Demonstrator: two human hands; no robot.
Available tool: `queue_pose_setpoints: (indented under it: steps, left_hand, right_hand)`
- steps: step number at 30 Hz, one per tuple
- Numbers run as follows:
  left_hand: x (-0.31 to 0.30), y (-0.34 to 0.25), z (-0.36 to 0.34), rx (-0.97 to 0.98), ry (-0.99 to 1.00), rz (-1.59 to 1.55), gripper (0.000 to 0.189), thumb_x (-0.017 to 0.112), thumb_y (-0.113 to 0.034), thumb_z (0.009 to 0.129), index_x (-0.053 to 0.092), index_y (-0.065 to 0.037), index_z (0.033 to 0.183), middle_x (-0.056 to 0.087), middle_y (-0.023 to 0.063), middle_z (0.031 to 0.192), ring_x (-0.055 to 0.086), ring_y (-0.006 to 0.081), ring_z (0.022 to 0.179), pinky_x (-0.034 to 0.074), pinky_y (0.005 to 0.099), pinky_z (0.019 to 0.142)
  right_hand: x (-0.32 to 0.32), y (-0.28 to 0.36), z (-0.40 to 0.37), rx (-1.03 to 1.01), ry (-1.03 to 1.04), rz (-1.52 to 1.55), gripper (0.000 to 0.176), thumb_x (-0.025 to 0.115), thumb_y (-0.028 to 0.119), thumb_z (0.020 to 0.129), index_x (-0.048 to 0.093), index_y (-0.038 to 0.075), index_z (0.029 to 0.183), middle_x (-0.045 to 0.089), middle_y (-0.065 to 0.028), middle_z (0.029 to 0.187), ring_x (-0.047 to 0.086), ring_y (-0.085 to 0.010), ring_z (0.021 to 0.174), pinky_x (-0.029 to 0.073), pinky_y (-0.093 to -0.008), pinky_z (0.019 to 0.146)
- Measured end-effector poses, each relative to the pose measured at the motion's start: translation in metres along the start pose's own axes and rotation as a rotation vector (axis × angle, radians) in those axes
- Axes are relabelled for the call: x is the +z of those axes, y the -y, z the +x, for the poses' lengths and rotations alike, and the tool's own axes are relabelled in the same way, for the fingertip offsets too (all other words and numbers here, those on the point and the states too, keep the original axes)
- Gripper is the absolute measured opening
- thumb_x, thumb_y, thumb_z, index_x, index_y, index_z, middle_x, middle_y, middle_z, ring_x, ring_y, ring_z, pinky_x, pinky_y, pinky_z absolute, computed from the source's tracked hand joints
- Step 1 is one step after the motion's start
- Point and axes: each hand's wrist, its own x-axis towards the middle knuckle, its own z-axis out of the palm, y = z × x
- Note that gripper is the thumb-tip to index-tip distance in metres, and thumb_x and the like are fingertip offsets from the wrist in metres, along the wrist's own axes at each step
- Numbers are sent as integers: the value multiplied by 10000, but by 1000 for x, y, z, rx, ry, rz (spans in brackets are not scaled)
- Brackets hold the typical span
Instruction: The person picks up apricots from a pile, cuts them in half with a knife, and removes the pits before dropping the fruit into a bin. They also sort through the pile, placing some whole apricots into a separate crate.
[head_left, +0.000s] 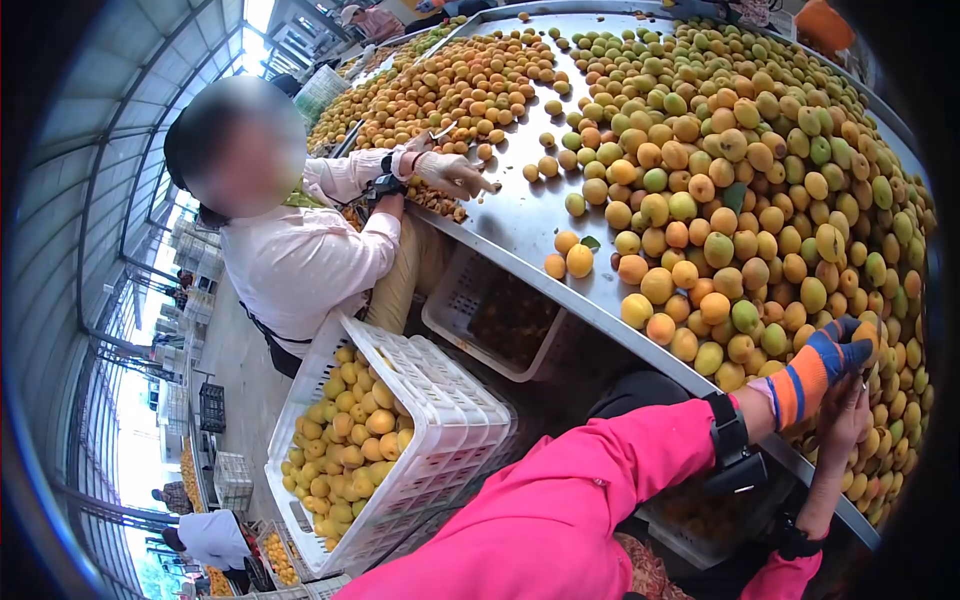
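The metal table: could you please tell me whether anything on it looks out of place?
One green leaf lies on the heaped fruit, another beside loose fruit; they look odd because they aren't fruit.

The person wears a bright pink top with long, creased sleeves (560, 470). A knitted glove (798, 386) with orange and dark blue stripes covers the left hand (835, 357), its cuff a pale pinkish purple. A wide black strap (727, 430) with a boxy black device (737, 472) circles the left wrist; a black band (795, 541) wraps the right.
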Motion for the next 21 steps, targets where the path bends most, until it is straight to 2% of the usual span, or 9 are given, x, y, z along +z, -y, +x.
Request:
queue_pose_setpoints:
  steps: [2,6,11,13,14,17,19,20,21]
  left_hand:
    - [-2,-1,1,42,-14,-14,311,635,-98,744,540,-19,1029,573,30,885,526,97,807,442,232,733]
    - [-4,-26,1,180,18,404,319,696,-102,662,570,-7,940,587,40,787,545,112,721,463,245,659]
    - [-8,-45,0,311,10,764,365,754,-115,560,602,8,869,616,60,723,578,121,646,483,262,599]
    - [-9,-54,-1,328,34,1030,336,764,-134,533,610,15,791,610,94,689,584,137,638,478,264,591]
    - [-10,-55,0,329,37,1032,336,764,-134,533,610,15,791,610,94,689,584,137,638,478,264,591]
    - [-16,-58,5,434,121,1173,337,765,-142,515,611,25,764,600,113,652,588,154,631,473,268,575]
    - [-22,-57,9,629,207,1430,341,759,-136,520,615,27,782,600,121,647,586,154,610,475,268,569]
    - [-17,-61,5,630,214,1431,341,759,-136,520,615,27,782,600,121,647,586,154,610,475,268,569]
    - [-9,-67,-3,507,198,1277,350,758,-143,536,615,28,806,603,109,651,581,153,596,476,267,570]
  right_hand:
    - [-2,5,0,78,91,3,253,421,305,960,493,62,956,374,81,678,314,-10,566,223,-164,489]
    - [7,18,-2,8,73,-74,256,431,320,955,495,72,954,365,86,667,304,-2,542,205,-167,468]
    - [8,47,-5,165,260,-236,275,448,337,945,501,70,985,335,99,605,285,7,496,191,-175,443]
    - [14,59,-6,142,275,-292,283,448,333,945,506,62,1007,331,99,594,280,7,486,190,-175,440]
    - [14,62,-7,117,289,-348,293,448,328,945,510,55,1030,328,99,583,276,6,477,189,-174,437]
    - [5,61,-5,88,322,-460,302,447,316,946,512,46,1063,336,98,587,279,9,475,185,-169,438]
    - [7,66,-6,87,319,-471,287,457,309,943,514,50,1053,340,99,590,280,10,472,183,-167,431]
    - [9,69,-5,87,322,-482,272,467,302,940,516,55,1043,343,99,593,282,12,470,182,-164,424]
    - [-2,58,-5,84,317,-481,272,467,302,940,516,55,1043,343,99,593,282,12,470,182,-164,424]
